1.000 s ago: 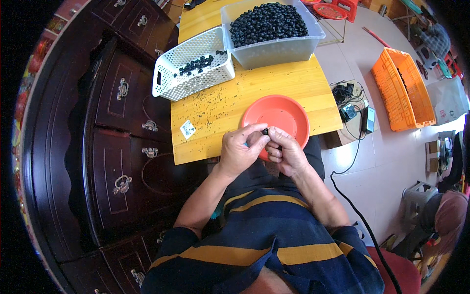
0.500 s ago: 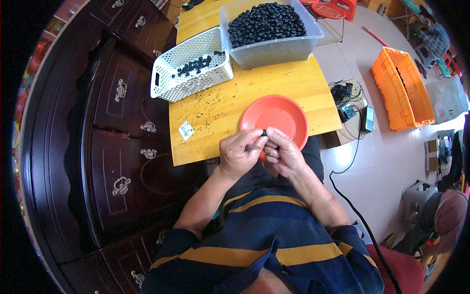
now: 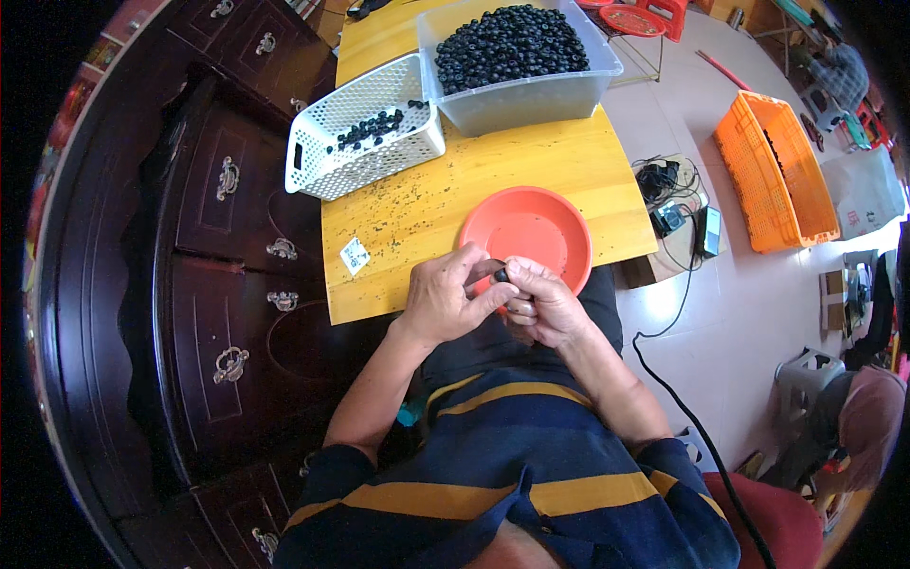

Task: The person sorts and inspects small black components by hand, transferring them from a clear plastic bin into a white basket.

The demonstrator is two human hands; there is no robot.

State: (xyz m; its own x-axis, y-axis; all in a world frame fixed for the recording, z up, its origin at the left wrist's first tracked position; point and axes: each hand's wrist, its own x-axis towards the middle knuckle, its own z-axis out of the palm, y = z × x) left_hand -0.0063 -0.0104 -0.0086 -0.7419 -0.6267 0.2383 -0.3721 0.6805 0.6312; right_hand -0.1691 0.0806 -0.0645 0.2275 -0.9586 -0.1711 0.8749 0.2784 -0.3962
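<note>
We pinch one small dark fruit between our left hand and right hand, both closed on it, over the near rim of the orange bowl. We judge we are working it open; next needs a careful pull apart.

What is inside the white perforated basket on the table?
The white basket holds a small scatter of dark round berries on its floor. Its near wall hides part of the floor.

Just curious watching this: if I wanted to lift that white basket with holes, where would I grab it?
Take the white basket by the slot handle in its end wall facing the dark cabinet, coming from that side. The clear tub sits tight against the opposite end, probably blocking a grip there.
</note>
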